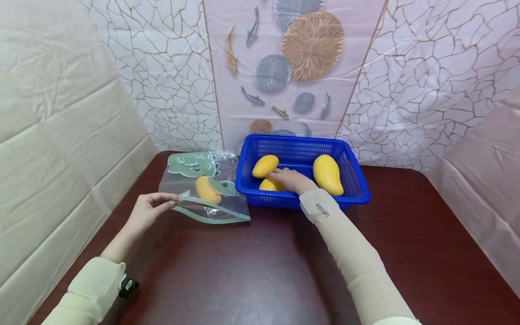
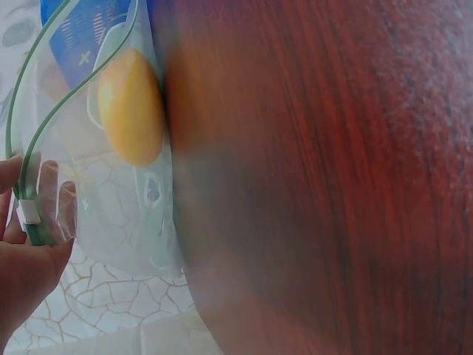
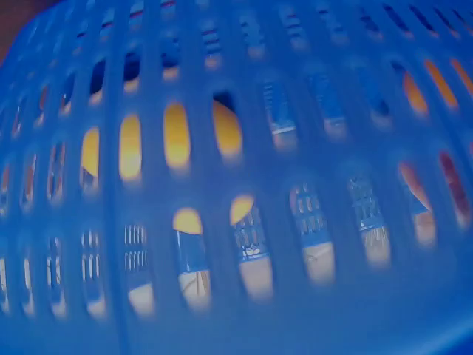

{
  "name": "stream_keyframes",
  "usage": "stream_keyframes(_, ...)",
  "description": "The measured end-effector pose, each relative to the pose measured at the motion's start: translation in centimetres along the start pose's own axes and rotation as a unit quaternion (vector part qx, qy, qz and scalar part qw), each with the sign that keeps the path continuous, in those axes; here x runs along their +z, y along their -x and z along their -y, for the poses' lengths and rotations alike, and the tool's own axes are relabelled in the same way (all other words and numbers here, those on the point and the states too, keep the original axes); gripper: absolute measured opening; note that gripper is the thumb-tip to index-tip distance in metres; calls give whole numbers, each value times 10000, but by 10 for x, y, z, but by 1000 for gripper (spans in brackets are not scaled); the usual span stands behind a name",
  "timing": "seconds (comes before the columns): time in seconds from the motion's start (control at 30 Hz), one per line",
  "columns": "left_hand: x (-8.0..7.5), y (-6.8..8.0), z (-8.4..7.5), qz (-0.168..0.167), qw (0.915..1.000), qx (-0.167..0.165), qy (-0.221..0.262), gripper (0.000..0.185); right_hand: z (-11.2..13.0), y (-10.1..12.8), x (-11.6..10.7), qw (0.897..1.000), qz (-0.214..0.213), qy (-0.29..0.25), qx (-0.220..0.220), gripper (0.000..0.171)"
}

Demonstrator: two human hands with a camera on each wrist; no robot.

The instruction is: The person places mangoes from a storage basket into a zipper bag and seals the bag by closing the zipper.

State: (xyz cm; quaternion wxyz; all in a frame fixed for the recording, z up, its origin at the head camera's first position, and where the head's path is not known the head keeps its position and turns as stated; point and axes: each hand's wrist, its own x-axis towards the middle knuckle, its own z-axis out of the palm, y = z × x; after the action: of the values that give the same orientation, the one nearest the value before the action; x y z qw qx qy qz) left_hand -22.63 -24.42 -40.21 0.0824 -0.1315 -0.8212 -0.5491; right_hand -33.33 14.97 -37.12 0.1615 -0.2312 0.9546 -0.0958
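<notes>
Mangoes, smooth and yellow, sit in two places: one mango [image 1: 207,190] lies inside the clear zip bag [image 1: 203,189] whose green-edged mouth the left hand [image 1: 148,210] pinches, while the right hand [image 1: 293,179], fingers curled, rests on a second mango [image 1: 271,184] in the blue basket [image 1: 357,180] between two others.

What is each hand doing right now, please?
Left hand: pinches the bag at its zip edge.
Right hand: rests on a mango in the basket; grip unclear.
</notes>
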Motion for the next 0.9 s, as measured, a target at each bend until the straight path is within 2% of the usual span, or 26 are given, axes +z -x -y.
stream_keyframes(0.13, 1, 1, 0, 2, 10000, 4, 7, 26, -1, -2, 3, 9999, -45, 36, 139, 47)
stream_keyframes(0.37, 3, 3, 0, 21, 9999, -92, 95, 27, -1, -4, 5, 9969, -31, 748, -229, 45)
stream_keyframes(0.6, 4, 3, -2, 71, 9999, -100, 98, 26, -4, -11, 8, 9996, -61, 281, 13, 40)
stream_keyframes(0.77, 5, 3, -4, 73, 9999, -67, 43, 25, -3, -12, 7, 9996, -121, 254, 26, 42)
stream_keyframes(0.9, 4, 3, -4, 63, 10000, -40, 24, 25, -3, -9, 5, 9985, -185, 507, -131, 39)
